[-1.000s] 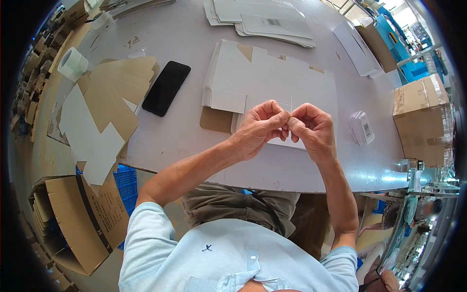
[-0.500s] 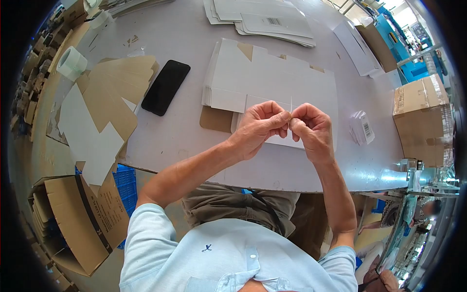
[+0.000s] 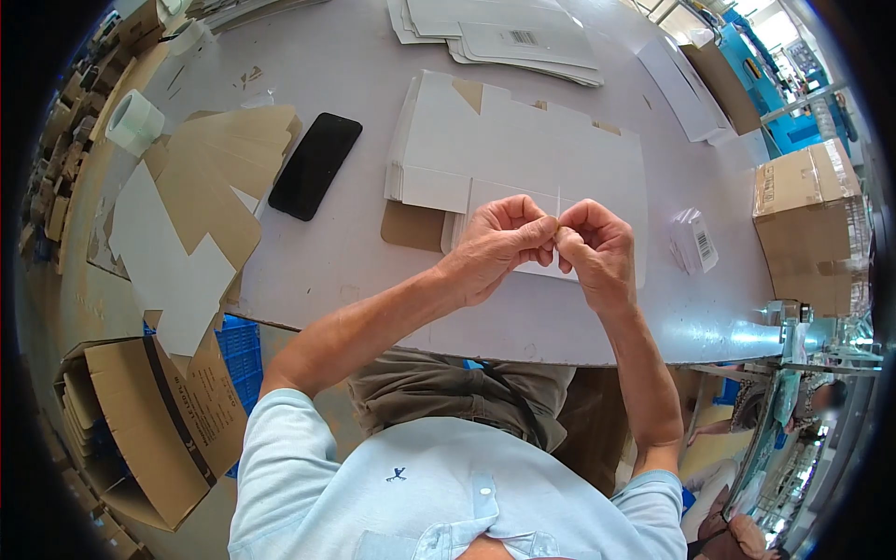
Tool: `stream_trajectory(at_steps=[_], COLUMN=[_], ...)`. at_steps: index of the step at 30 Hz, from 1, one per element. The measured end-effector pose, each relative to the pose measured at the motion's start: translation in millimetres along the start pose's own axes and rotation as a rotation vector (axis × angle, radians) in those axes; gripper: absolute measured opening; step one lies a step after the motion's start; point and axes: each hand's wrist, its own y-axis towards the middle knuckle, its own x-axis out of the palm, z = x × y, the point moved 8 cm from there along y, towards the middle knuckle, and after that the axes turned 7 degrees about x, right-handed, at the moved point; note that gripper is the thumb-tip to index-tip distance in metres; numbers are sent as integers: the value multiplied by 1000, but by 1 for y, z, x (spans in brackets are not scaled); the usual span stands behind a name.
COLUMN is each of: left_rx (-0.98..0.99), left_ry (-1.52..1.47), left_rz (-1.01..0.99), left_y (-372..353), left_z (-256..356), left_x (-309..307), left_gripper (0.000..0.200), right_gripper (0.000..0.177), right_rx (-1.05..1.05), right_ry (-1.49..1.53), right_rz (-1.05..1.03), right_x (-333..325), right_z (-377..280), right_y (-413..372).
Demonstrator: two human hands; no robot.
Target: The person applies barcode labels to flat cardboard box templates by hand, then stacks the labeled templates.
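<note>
My left hand (image 3: 504,245) and my right hand (image 3: 597,245) meet fingertip to fingertip over a stack of flat white cartons (image 3: 532,149). Both are closed in a pinch on a thin white strip (image 3: 559,191), which stands up between the fingers. It shows nearly edge-on, so its kind cannot be made out, and its lower part is hidden by the fingertips. To the right of my right hand lies a small stack of white barcode labels (image 3: 692,241). A brown cardboard flap (image 3: 411,227) sticks out under the cartons on the left.
A black phone (image 3: 315,167) lies left of the cartons, near cut cardboard sheets (image 3: 219,177) and a tape roll (image 3: 135,122). More flat cartons (image 3: 527,47) are at the back. A taped brown box (image 3: 810,229) stands right; an open carton (image 3: 154,429) is low left.
The hands keep the same pinch with almost no movement. The whole view has shifted very slightly; nothing on the table has been moved.
</note>
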Motion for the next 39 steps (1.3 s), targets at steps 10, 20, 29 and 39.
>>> stream_trajectory(at_steps=[10,20,29,39], left_rx=[11,98,62,111], left_ry=[68,96,49,117], left_rz=[48,30,37,55], left_y=[0,-2,0,-3], left_z=[6,-5,-2,1], left_x=[0,-6,-6,-5], left_gripper=[16,16,18,17], right_gripper=[5,7,6,7], right_rx=[12,6,-32,-5], right_ry=[96,67,66,91], right_rz=[-36,-33,22,-11], right_x=[2,3,4,2], right_z=[-4,-1,0,2], right_y=[-2,-3,0,-1])
